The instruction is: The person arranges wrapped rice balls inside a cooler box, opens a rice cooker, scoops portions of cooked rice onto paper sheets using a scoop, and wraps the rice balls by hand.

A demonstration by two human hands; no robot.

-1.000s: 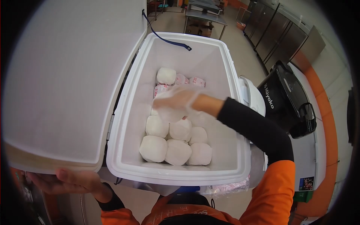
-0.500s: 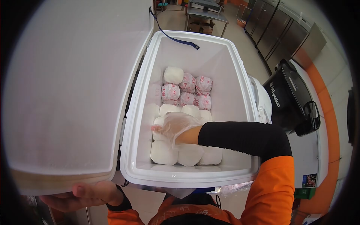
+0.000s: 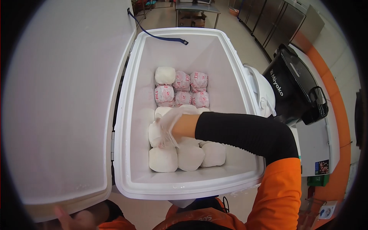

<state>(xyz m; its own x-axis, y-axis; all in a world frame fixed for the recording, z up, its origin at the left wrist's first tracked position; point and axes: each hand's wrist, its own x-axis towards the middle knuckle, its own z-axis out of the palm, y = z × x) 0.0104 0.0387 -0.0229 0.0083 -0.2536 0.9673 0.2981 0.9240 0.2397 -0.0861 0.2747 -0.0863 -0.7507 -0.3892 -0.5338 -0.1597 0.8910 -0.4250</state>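
A white cooler box (image 3: 124,161) stands before me, its lid (image 3: 65,107) swung out to the left. My left hand (image 3: 74,220) is at the lid's lower edge, thumb in front and the other fingers largely hidden, holding it. Inside the box my right hand (image 3: 168,124), in a clear plastic glove, touches the plain white wrapped rice packs; glove and blur obscure its fingers. One plain pack (image 3: 154,134) lies just left of it. A row of plain packs (image 3: 163,159) sits nearer me. Farther in are rice packs with red "RICE" print (image 3: 164,94), one plain pack (image 3: 165,75) on top.
A blue strap (image 3: 157,37) hangs from the lid across the far rim. On the right stand a white handle (image 3: 264,92) and a black Miyako appliance (image 3: 293,86). Beyond are a steel table (image 3: 197,7) and steel cabinets (image 3: 272,27).
My right hand has shifted slightly left and turned downward among the plain packs. My left hand stays at the lid, now lower in view. The view has shifted, moving the box left.
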